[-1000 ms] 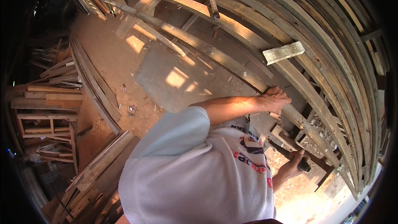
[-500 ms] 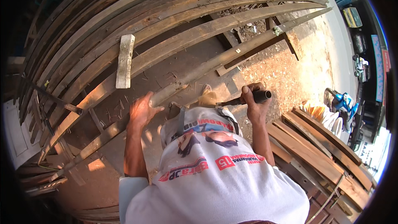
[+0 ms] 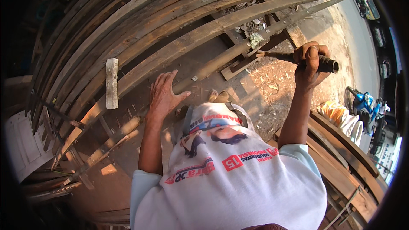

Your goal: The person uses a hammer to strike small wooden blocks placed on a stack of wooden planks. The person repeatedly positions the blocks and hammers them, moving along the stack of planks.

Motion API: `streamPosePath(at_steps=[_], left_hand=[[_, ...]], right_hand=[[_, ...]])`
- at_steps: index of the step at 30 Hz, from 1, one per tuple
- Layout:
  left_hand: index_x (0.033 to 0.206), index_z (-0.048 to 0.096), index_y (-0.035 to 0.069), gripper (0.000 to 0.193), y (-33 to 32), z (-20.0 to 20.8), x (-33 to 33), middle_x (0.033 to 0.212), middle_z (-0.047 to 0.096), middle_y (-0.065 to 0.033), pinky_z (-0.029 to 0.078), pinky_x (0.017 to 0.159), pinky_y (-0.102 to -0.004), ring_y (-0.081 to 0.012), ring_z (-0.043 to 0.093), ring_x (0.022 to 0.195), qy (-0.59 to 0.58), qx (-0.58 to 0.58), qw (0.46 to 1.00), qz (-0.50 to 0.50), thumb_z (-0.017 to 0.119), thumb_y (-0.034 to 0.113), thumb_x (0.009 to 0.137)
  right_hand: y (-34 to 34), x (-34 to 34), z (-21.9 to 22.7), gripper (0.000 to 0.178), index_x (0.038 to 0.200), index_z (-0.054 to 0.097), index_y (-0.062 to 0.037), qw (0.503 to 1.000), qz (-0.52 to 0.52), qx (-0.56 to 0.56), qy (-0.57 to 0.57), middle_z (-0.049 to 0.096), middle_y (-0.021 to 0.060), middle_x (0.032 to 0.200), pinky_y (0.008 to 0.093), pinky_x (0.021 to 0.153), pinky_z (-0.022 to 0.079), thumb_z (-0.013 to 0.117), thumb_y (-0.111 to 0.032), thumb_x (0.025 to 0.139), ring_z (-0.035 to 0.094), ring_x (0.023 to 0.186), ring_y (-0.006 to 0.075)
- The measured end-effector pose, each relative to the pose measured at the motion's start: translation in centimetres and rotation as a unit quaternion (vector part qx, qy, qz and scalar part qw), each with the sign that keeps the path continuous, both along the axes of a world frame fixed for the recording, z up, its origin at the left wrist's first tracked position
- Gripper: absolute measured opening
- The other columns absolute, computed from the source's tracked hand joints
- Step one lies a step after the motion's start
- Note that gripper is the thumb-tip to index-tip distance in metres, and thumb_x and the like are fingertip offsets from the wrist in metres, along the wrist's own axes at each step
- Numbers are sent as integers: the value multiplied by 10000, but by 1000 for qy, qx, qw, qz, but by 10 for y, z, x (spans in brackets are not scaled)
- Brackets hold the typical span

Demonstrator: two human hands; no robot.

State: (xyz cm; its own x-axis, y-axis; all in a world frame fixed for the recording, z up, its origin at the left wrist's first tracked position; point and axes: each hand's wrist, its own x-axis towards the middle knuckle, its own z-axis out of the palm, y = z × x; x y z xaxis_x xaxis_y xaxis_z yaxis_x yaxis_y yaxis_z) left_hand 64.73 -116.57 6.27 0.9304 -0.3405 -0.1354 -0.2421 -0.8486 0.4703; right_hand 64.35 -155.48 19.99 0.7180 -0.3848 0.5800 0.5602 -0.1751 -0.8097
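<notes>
My left hand [image 3: 164, 93] is open, its fingers and thumb spread, over a long wooden beam [image 3: 208, 68] that runs diagonally across in front of me. Whether the palm touches the wood, I cannot tell. Out to the right and raised, my right hand [image 3: 312, 61] is closed around a tool with a black tubular handle [image 3: 329, 65]. The tool's narrow dark shaft [image 3: 281, 56] points left, and its small end lies near a pale crumpled scrap [image 3: 255, 40] on the beam. The kind of tool is unclear.
Several long timbers [image 3: 179, 38] lie side by side beyond the beam, with a short pale block [image 3: 112, 83] across them. Planks [image 3: 341, 174] are stacked at the right. A blue motorbike [image 3: 364, 101] stands farther out. Wood chips [image 3: 272, 85] litter the ground.
My right hand has swung up and to the right with the tool, away from my waist. My left hand has moved up and right, its fingers now more spread.
</notes>
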Motion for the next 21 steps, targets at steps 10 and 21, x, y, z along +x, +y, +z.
streamPosePath(at_steps=[10,21], left_hand=[[1341,713,144,714,-38,-1,20,1224,746,-191,549,993,-494,-387,711,1126,156,49,985,61,828,574,783],[1263,721,-10,760,-33,-11,28,1146,741,-285,572,957,-476,-421,725,1094,164,27,985,44,838,571,786]], right_hand=[[-14,54,1,289,811,591,-28,961,95,-259,-14,630,83,716,287,561,463,833,-172,875,574,604,160],[-74,77,-5,326,852,515,-59,970,194,150,-3,533,67,709,305,490,397,652,-306,1015,467,518,150]])
